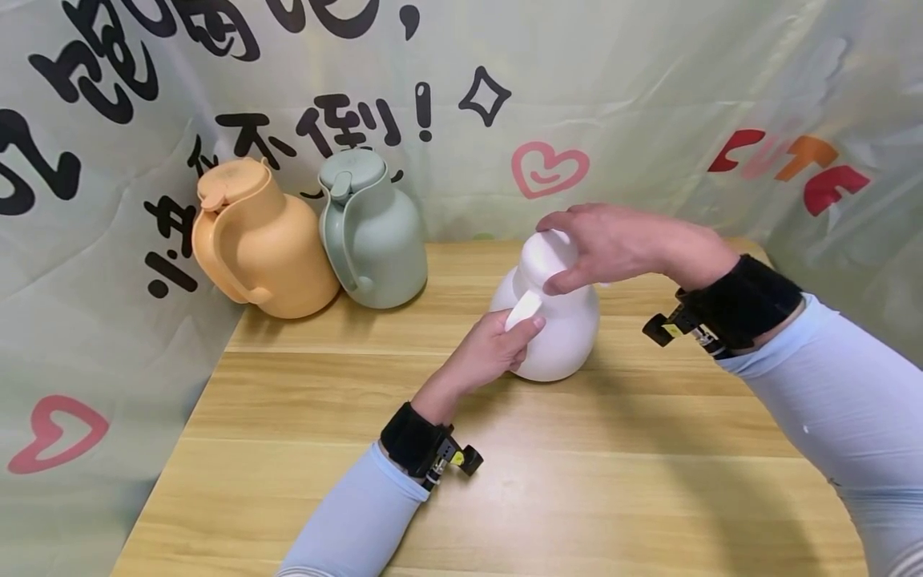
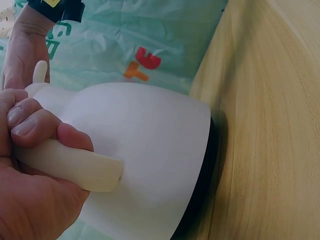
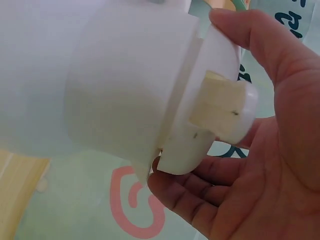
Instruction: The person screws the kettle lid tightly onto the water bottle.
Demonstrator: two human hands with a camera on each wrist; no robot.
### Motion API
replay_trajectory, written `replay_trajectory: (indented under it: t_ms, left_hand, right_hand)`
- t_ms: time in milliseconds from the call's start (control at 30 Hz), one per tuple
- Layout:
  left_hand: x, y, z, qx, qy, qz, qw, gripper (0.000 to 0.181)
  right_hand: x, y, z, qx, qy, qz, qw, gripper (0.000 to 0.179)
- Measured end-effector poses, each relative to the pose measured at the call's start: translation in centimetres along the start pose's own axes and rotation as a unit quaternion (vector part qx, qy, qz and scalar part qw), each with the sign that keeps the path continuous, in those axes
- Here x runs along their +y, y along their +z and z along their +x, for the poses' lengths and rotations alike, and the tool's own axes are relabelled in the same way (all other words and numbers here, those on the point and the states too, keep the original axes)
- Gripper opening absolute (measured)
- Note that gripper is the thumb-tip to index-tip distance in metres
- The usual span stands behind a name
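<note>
A white thermos jug (image 1: 566,336) stands upright on the wooden table, a dark base ring showing under it in the left wrist view. My left hand (image 1: 485,353) holds its handle (image 2: 80,167), fingers wrapped round it. Over the top, my right hand (image 1: 616,244) grips the round white lid (image 1: 546,255) between thumb and fingers. The right wrist view shows the lid (image 3: 182,152) at the neck (image 3: 125,80), with a narrow gap along the seam. A cream-coloured tab (image 3: 225,107) sticks out from the lid towards the palm.
An orange jug (image 1: 288,256) and a grey-green jug (image 1: 392,240) stand side by side at the back left of the table (image 1: 346,417). Behind them hangs a pale cloth (image 1: 627,104) printed with dark characters, hearts and coloured letters.
</note>
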State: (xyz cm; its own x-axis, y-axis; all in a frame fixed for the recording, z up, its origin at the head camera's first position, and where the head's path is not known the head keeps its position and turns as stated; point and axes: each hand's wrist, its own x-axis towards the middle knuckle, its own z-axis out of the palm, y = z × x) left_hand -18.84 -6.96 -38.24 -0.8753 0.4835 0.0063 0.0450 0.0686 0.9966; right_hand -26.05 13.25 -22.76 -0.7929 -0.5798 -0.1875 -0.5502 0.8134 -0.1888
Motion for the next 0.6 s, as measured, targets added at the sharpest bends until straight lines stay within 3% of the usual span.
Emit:
replay_trajectory:
  t_ms: [600]
  left_hand:
    - [0.05,-0.03,0.0,0.004,-0.005,0.004,1.0,0.042]
  right_hand:
    - [-0.59,0.07,0.48,0.019,0.068,-0.055,0.9959,0.103]
